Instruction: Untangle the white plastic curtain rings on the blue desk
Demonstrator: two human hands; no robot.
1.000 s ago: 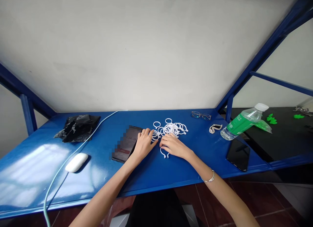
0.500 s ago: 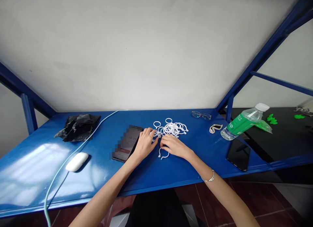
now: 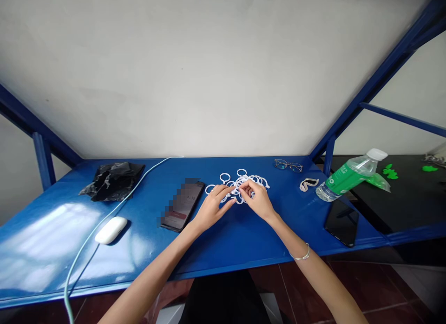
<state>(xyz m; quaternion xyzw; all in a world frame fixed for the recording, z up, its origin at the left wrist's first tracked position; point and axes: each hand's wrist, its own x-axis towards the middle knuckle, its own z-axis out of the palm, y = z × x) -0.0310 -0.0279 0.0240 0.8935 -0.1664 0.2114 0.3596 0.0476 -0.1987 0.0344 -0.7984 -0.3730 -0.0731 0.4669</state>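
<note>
Several white plastic rings (image 3: 261,181) with small knobs lie in a loose pile on the blue table (image 3: 223,249). Over the near side of the pile, my right hand (image 3: 258,201) has thumb and fingertips pinched on a white ring, partly hidden among the others. My left hand (image 3: 213,208) reaches in from the left with its fingers stretched out and the thumb apart from them. Rings show beside and beneath its fingers; whether it touches one I cannot tell. One separate ring (image 3: 225,174) lies behind the left fingertips.
A phone (image 3: 188,205) lies left of my left hand. Further left are a white case (image 3: 111,230), a pale cable (image 3: 83,247) and a black plastic bag (image 3: 104,187). Glasses (image 3: 288,165), a white strap-like item (image 3: 308,184), a water bottle (image 3: 348,177) and another phone (image 3: 342,223) are right.
My right hand has moved up and right into the pile from the near side, where an open ring hung below its fingers. My left hand has shifted slightly, its fingers now pointing further right.
</note>
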